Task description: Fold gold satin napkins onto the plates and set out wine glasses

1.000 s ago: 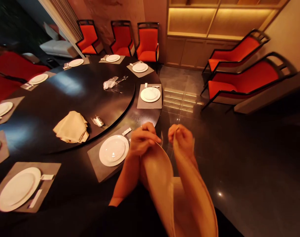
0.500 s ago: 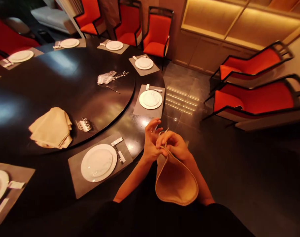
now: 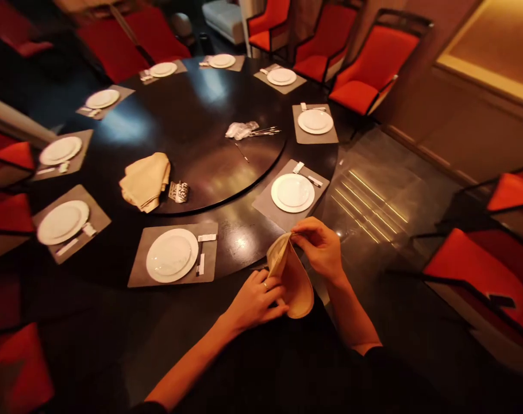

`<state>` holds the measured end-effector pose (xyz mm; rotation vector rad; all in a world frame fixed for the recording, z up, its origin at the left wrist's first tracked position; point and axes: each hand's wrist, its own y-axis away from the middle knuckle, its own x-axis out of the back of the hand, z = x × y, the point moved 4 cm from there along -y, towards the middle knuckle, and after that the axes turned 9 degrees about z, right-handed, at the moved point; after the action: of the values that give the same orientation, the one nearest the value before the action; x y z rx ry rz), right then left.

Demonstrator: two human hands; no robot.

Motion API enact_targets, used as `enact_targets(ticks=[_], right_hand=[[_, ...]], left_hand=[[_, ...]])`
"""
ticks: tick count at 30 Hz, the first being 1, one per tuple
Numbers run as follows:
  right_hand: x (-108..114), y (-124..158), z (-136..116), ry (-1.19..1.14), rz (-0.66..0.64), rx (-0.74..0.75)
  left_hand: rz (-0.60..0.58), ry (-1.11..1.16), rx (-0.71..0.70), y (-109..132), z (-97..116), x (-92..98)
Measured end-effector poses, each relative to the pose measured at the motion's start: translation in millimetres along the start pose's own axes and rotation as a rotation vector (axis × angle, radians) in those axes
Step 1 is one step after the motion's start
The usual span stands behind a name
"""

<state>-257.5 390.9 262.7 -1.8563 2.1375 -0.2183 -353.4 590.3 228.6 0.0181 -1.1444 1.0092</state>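
Observation:
A tan cloth napkin (image 3: 299, 287), folded into a cone with a rounded open end toward me, hangs in front of my body beside the table edge. My right hand (image 3: 322, 248) pinches its pointed top between thumb and fingers. Lower down, my left hand (image 3: 261, 299), with a ring on one finger, grips the napkin's left side; its fingertips curl at the opening. The nearest place setting has a white plate (image 3: 172, 256) on a grey placemat (image 3: 137, 270), with chopsticks (image 3: 199, 259) at its right.
On the dark turntable (image 3: 210, 190) lie a stack of tan napkins (image 3: 146, 181), a black-and-white patterned item (image 3: 179, 192) and a crumpled plastic wrapper (image 3: 242, 130) by thin sticks (image 3: 265, 132). Several settings ring the round table. Red chairs (image 3: 472, 270) stand around, one holding a dark flat object (image 3: 502, 301).
The view has swung left. My left hand has moved from the napkin's top down to its left side, while my right hand keeps pinching the tip.

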Motion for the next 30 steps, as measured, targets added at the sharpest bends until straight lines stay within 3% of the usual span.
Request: enact_targets(ticks=[2, 4, 7, 9, 11, 14, 17, 19, 21, 24, 26, 28, 30], right_hand=[[14, -17, -5, 0.063, -0.082, 0.073], [28, -31, -9, 0.106, -0.13, 0.104], [46, -50, -12, 0.073, -0.178, 0.043], [51, -62, -14, 0.013, -0.245, -0.014], [48, -73, -19, -0.024, -0.342, -0.024], [31, -84, -27, -0.04, -0.518, 0.033], [12, -93, -36, -0.077, -0.687, 0.086], [5, -98, -41, -0.099, -0.775, 0.106], [3, -105, -42, -0.095, -0.819, 0.118], [0, -118, -27, 0.005, -0.77, 0.145], [-9, -132, -3, 0.139, -0.64, 0.153], [-27, -152, 30, 0.277, -0.475, 0.146], [-55, -176, 63, 0.372, -0.364, 0.139]], left_hand=[[-0.005, -0.068, 0.081, 3, -4, 3.0], [0.054, -0.105, 0.157, 15, -9, 21.1], [0.212, -0.302, 0.306, 37, -13, 58.1], [0.33, -0.448, 0.398, 43, -13, 71.2], [0.454, -0.494, 0.442, 35, -17, 69.1], [0.601, -0.43, 0.352, -5, -36, 52.5], [0.543, -0.313, 0.245, -54, -68, 46.7], [0.399, -0.236, 0.221, -75, -89, 53.1], [0.236, -0.142, 0.193, -77, -103, 63.3], [0.099, 0.002, 0.228, -51, -120, 79.7], [0.083, 0.038, 0.325, -27, -140, 89.8], [0.127, 0.029, 0.421, -11, -172, 101.7], [0.249, -0.01, 0.5, -8, -210, 118.8]])
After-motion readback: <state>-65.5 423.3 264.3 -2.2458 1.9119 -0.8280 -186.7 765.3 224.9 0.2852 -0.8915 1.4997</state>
